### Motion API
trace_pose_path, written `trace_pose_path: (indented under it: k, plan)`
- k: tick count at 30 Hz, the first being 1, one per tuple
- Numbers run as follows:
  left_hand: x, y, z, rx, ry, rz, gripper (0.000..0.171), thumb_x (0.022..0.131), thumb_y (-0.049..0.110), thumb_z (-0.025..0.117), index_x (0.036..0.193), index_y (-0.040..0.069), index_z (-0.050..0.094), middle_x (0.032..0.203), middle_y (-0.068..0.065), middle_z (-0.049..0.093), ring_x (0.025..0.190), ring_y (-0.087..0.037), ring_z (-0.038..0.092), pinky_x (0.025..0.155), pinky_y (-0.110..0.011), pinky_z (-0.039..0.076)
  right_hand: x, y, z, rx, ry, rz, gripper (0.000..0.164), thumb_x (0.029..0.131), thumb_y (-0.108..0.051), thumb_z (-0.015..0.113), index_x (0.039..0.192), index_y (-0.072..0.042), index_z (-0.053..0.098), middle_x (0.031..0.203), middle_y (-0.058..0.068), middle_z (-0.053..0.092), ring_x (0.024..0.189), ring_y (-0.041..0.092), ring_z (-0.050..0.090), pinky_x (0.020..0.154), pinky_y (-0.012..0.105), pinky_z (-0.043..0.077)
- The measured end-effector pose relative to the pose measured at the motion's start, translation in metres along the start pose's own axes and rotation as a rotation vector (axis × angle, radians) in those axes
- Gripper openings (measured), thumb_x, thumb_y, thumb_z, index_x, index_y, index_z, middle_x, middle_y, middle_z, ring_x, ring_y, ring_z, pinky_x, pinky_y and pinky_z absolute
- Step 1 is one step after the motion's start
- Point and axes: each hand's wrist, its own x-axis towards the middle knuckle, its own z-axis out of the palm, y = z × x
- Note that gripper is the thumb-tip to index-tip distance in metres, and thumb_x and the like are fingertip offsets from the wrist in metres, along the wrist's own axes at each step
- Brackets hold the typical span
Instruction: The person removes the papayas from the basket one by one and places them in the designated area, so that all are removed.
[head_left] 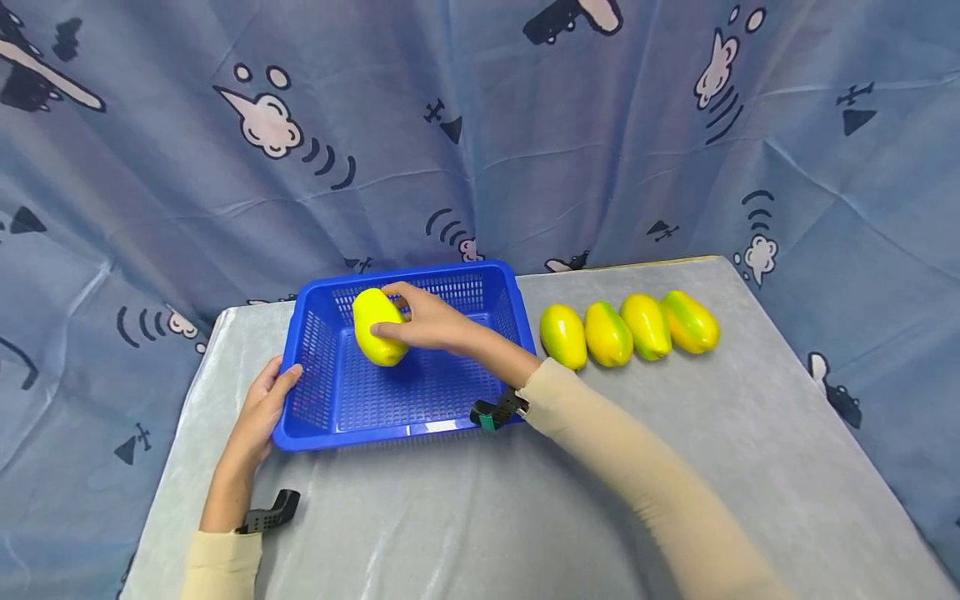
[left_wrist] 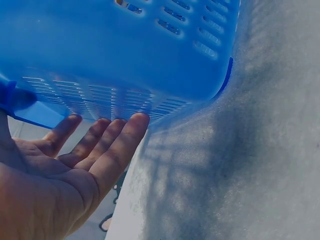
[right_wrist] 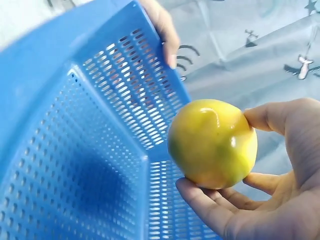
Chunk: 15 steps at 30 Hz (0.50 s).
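Observation:
A blue plastic basket (head_left: 408,433) with slotted walls stands on the table. At its left side, my left hand (head_left: 262,408) holds the rim, thumb over the top edge. In the left wrist view, the fingers (left_wrist: 112,155) of that hand lie along the outside of the slotted wall. My right hand (head_left: 427,318) grips a yellow papaya (head_left: 377,327) above the left part of the basket floor. The right wrist view shows the papaya (right_wrist: 212,145) end-on, with greenish patches, between the thumb and the other fingers. It looks raised off the basket floor.
Several yellow-green papayas lie in a row right of the basket, the nearest papaya (head_left: 563,337) close to its wall. A grey cloth covers the table (head_left: 420,525). Behind hangs a blue patterned curtain (head_left: 525,167). Each wrist wears a black band.

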Motion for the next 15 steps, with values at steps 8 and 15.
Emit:
trace_pose_path:
  k: [8, 15]
  plan:
    - [0.000, -0.005, 0.004, -0.006, -0.004, -0.016, 0.042, 0.114, 0.033, 0.047, 0.145, 0.005, 0.042, 0.101, 0.015, 0.068, 0.090, -0.005, 0.068, 0.077, -0.026, 0.061, -0.033, 0.002, -0.011, -0.018, 0.062, -0.026, 0.068, 0.099, -0.029, 0.072, 0.159, -0.015, 0.043, 0.151, 0.012, 0.055, 0.135, 0.033, 0.062, 0.104, 0.043, 0.060]
    - [0.002, -0.001, 0.000, 0.012, 0.008, -0.009, 0.044, 0.114, 0.033, 0.047, 0.148, 0.006, 0.041, 0.103, 0.016, 0.068, 0.091, -0.004, 0.069, 0.077, -0.025, 0.061, -0.049, 0.004, -0.018, 0.026, 0.086, -0.064, 0.068, 0.100, -0.031, 0.072, 0.159, -0.016, 0.042, 0.151, 0.011, 0.056, 0.135, 0.031, 0.063, 0.104, 0.043, 0.061]
